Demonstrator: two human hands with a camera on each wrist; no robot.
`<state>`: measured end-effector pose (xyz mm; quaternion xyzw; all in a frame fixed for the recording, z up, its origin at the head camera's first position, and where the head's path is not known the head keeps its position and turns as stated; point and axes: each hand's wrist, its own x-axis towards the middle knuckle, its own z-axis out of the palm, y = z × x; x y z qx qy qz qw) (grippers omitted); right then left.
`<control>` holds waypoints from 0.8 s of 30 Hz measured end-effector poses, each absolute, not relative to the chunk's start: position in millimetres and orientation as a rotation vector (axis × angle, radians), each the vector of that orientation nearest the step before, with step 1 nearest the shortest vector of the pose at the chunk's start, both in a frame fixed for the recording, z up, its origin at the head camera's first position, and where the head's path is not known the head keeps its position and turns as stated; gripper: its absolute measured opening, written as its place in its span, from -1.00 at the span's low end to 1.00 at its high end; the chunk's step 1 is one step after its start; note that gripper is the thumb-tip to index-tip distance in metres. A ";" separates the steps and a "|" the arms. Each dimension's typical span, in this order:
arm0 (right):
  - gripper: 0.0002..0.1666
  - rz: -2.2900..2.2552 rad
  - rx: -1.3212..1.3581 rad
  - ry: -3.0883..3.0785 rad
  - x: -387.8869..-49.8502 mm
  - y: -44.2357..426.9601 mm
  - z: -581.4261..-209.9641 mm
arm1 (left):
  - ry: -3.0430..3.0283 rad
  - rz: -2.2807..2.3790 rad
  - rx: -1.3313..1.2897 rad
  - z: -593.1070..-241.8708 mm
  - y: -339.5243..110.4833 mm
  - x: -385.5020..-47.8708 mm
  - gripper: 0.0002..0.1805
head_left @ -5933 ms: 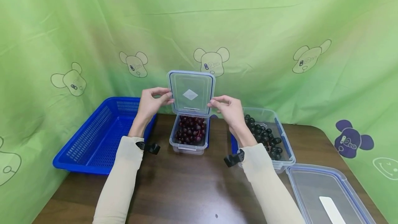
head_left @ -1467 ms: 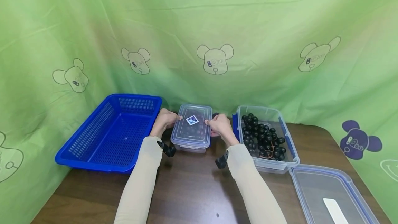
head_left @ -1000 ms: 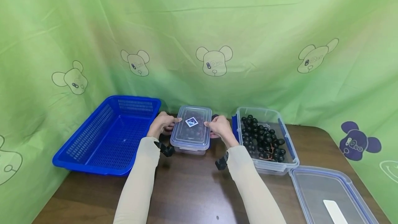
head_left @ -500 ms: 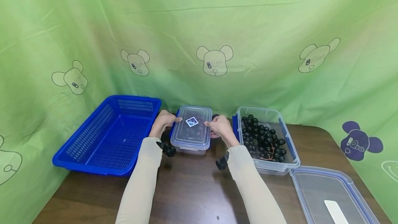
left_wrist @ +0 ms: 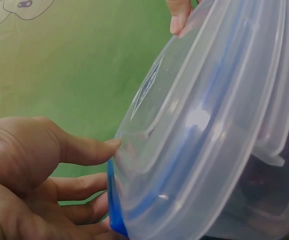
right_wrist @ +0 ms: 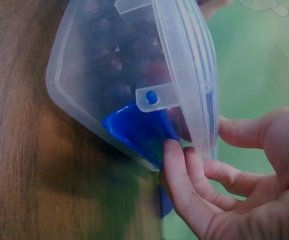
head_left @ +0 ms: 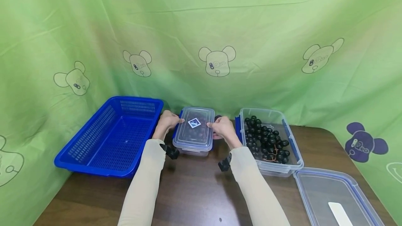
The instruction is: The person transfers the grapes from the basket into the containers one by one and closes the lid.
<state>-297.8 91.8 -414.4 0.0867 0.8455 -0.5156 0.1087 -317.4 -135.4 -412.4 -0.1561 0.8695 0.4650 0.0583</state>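
Observation:
A small clear food container [head_left: 190,152] stands mid-table, its clear lid [head_left: 201,135] lying on top. My left hand [head_left: 165,123] grips its left side. In the left wrist view, the thumb rests on the lid's edge and the fingers are at a blue latch [left_wrist: 115,205]. My right hand [head_left: 223,129] grips the opposite side. The right wrist view has its thumb against the lid and its fingertips on another blue latch [right_wrist: 142,127], which hangs angled out from the wall. Dark red grapes [right_wrist: 112,62] show blurrily through the container.
Left stands a blue perforated basket [head_left: 108,138]. To the right, a larger open clear container [head_left: 290,145] holds black grapes [head_left: 267,138]. Its clear lid [head_left: 317,187] lies at the table's right side. A green curtain [head_left: 176,44] hangs close behind the brown table [head_left: 188,191].
Earlier both hands held the lid upright above the container; it now covers the red grapes. Both hands have come down to its sides. The left blue latch has come up into the head view.

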 end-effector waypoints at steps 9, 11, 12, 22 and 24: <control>-0.59 -1.487 0.290 2.527 -293.6 94.3 -420.6 | 2.533 1.421 -0.468 -409.3 -134.9 -318.0 -0.50; -0.49 -1.451 0.305 2.544 -293.2 93.6 -421.0 | 2.534 1.420 -0.474 -410.4 -136.5 -319.3 -0.59; -0.44 -1.445 0.308 2.536 -292.9 93.3 -421.3 | 2.536 1.417 -0.482 -411.1 -137.1 -319.8 -0.66; -0.12 -1.569 0.361 2.348 -293.7 95.2 -423.9 | 2.505 1.384 -0.527 -412.1 -137.6 -324.2 -0.69; -0.09 -1.558 0.360 2.359 -294.8 95.5 -423.9 | 2.505 1.379 -0.533 -411.9 -137.4 -324.7 -0.70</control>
